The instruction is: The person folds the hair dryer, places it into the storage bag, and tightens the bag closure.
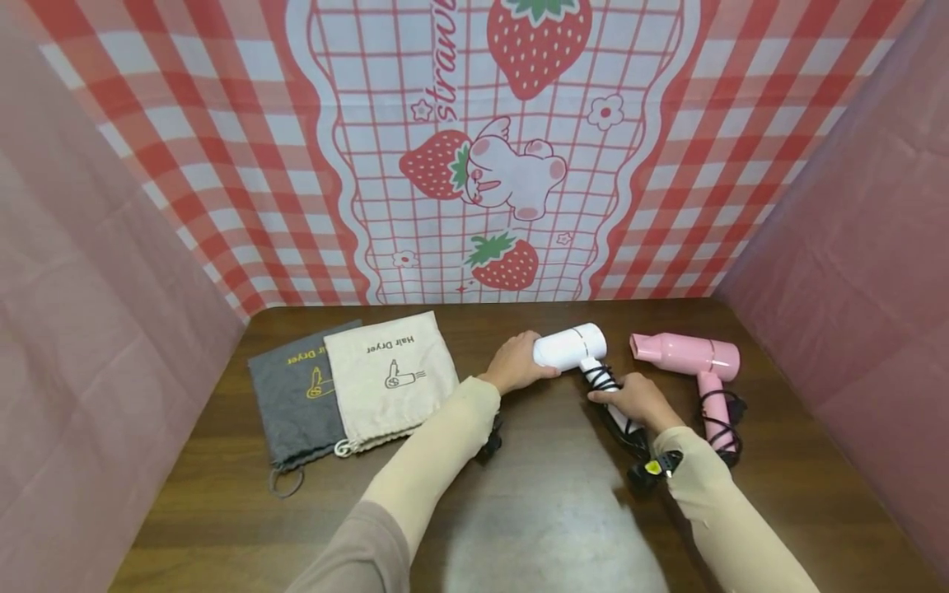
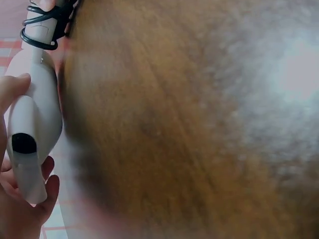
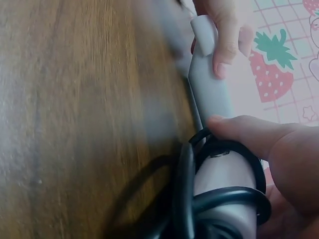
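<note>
Both hands are on a white hair dryer (image 1: 569,347) at the right of the table's middle. My left hand (image 1: 516,362) grips its barrel at the nozzle end; in the left wrist view the thumb lies on one side of the nozzle (image 2: 24,124) and the fingers curl round the other. The right hand (image 1: 639,399) holds the handle, which has a black cord (image 3: 229,196) wound round it. In the right wrist view its thumb presses near the top of the handle. The black plug end (image 1: 643,473) hangs by the right wrist.
A pink hair dryer (image 1: 685,354) with its cord wrapped lies at the right. On the left, a cream drawstring bag (image 1: 393,379) printed "Hair Dryer" overlaps a grey one (image 1: 296,403). Pink cloth walls (image 1: 838,247) flank the wooden table (image 1: 549,511); a strawberry-print cloth (image 1: 511,165) hangs behind.
</note>
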A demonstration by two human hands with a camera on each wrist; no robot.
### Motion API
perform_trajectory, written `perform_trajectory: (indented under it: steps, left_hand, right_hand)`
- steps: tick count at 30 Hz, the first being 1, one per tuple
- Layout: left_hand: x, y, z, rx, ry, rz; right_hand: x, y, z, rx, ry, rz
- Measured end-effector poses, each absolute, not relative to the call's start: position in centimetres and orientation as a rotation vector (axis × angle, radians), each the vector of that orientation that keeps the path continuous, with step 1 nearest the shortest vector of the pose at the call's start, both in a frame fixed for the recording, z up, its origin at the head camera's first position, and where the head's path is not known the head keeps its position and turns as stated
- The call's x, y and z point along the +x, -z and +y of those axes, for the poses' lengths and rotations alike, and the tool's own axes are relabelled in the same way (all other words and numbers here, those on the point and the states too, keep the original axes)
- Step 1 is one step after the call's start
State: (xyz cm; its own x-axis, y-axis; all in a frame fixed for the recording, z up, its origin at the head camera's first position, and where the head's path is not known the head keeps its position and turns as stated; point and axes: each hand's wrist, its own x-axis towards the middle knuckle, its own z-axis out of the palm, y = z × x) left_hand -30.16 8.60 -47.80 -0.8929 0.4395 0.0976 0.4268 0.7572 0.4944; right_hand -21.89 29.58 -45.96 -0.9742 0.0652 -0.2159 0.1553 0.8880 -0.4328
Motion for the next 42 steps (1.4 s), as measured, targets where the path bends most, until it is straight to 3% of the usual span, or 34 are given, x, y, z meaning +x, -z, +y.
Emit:
perform_trajectory:
  steps: [32,42]
  left_hand:
    - [-27.5,43.8,4.5,0.456,-1.065,3.036]
    - [-25.7,43.1,1.8,0.349,-1.177,3.07]
  right_hand:
    - [-21.1,43.4,26.2,0.131,1.203,2.794]
    - [-20.8,42.4,23.8,0.049,1.15,2.815]
